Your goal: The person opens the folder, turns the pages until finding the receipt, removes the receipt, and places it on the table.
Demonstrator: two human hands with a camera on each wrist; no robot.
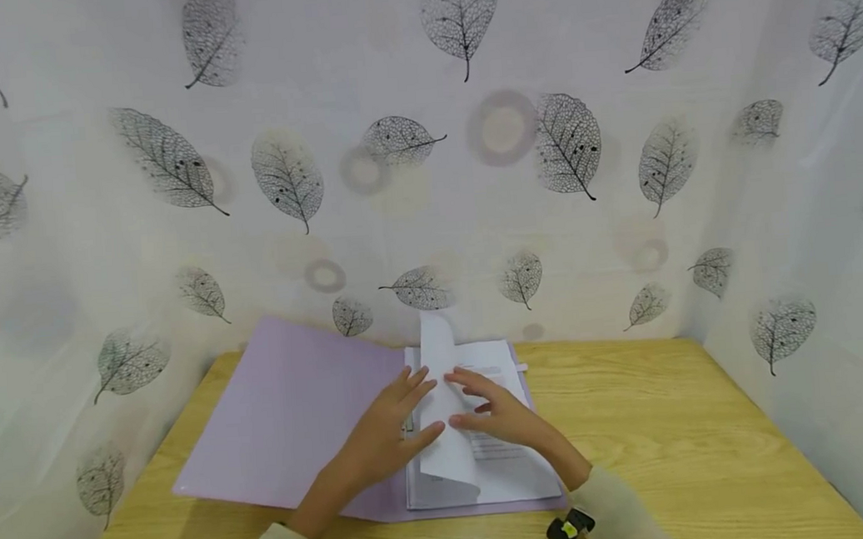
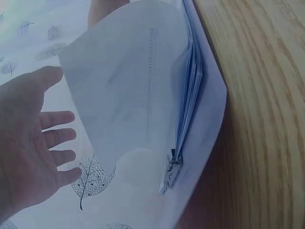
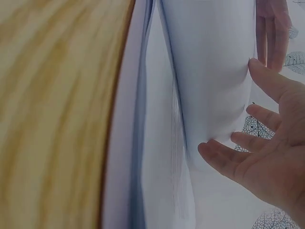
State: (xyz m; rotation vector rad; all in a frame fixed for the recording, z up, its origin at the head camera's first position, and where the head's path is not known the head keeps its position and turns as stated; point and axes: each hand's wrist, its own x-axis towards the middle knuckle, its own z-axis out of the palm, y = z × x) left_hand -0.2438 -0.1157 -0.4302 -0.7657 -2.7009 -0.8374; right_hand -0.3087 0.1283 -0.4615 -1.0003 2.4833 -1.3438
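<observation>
A light purple folder (image 1: 298,404) lies spread on the table, its cover turned out to the left. Printed sheets (image 1: 517,476) sit in its right side, caught at the inner edge by a metal clip (image 2: 172,168). One sheet (image 1: 448,456) stands raised and curved above the others, bending toward the left. The right hand (image 1: 503,411) touches its right face with extended fingertips, as the right wrist view shows. On the other side, the left hand (image 1: 386,431) is spread, thumb close to the sheet's free edge; in the left wrist view its palm (image 2: 28,148) holds nothing.
The wooden table (image 1: 638,430) reaches out on both sides of the folder. Behind and at the sides hangs a pale curtain (image 1: 413,221) printed with leaves. A small white tab (image 1: 523,367) sticks out at the folder's right edge.
</observation>
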